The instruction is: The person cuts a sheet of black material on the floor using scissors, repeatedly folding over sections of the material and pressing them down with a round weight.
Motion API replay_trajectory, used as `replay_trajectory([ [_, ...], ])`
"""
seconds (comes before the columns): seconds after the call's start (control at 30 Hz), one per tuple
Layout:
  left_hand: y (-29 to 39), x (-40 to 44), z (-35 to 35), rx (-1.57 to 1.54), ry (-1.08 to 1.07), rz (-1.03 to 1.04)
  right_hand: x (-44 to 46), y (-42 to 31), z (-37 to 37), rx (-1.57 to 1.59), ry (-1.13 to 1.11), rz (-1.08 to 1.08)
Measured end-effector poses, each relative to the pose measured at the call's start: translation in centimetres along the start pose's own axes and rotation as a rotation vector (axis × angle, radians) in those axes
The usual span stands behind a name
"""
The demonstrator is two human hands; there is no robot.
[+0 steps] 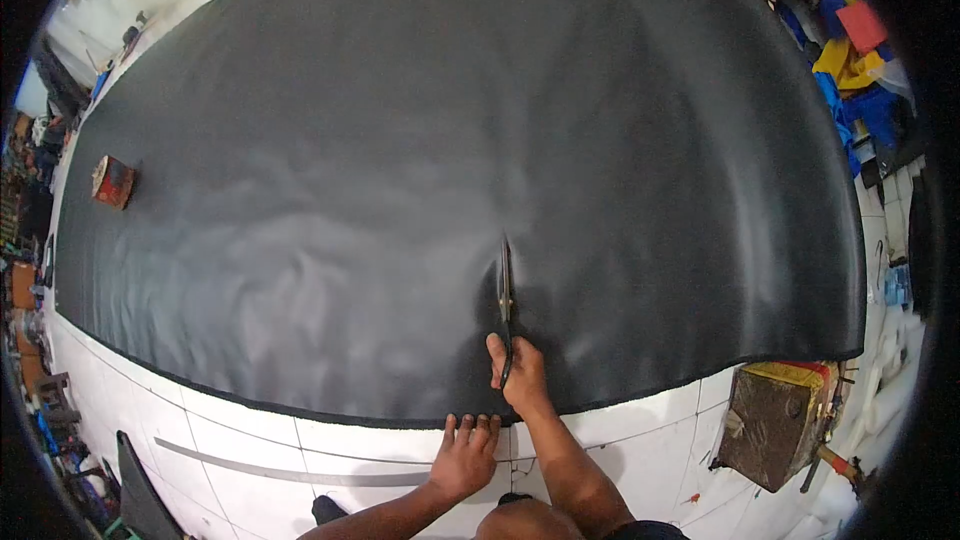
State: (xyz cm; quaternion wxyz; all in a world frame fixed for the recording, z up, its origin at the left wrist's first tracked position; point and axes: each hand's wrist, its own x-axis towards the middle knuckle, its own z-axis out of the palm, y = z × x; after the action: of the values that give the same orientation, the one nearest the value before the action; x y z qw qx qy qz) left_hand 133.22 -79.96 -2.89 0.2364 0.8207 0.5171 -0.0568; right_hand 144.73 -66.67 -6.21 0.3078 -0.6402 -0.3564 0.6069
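Observation:
A large sheet of black, leather-like material lies spread over the white tiled floor. My right hand grips a pair of scissors by the dark handles, with the blades pointing away from me over the sheet. Whether the blades are parted or have cut into the material, I cannot tell. Close by on the left, my left hand rests with fingers extended, their tips on the near edge of the sheet.
A worn red container stands on the sheet's left side. Along the floor in front lies a long, flat strip. At lower right are a worn box and a hammer. Colourful material is heaped at upper right.

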Motion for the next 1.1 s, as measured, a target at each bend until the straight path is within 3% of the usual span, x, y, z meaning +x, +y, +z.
replay_trajectory([
  [0.47, 0.0, 0.0, 0.2, 0.001, -0.015, -0.005, 8.1, -6.0, 0.1, 0.087, -0.072, 0.013],
  [0.7, 0.0, -0.3, 0.3, -0.037, 0.031, -0.001, 8.8, -6.0, 0.9, 0.051, 0.017, -0.013],
  [0.77, 0.0, -0.1, 0.3, -0.01, -0.065, -0.007, 9.9, -7.2, 0.6, 0.023, -0.01, -0.028],
  [1.1, 0.0, -0.1, 0.4, -0.039, -0.054, -0.018, 17.2, -12.3, 0.8, 0.01, -0.013, -0.09],
])
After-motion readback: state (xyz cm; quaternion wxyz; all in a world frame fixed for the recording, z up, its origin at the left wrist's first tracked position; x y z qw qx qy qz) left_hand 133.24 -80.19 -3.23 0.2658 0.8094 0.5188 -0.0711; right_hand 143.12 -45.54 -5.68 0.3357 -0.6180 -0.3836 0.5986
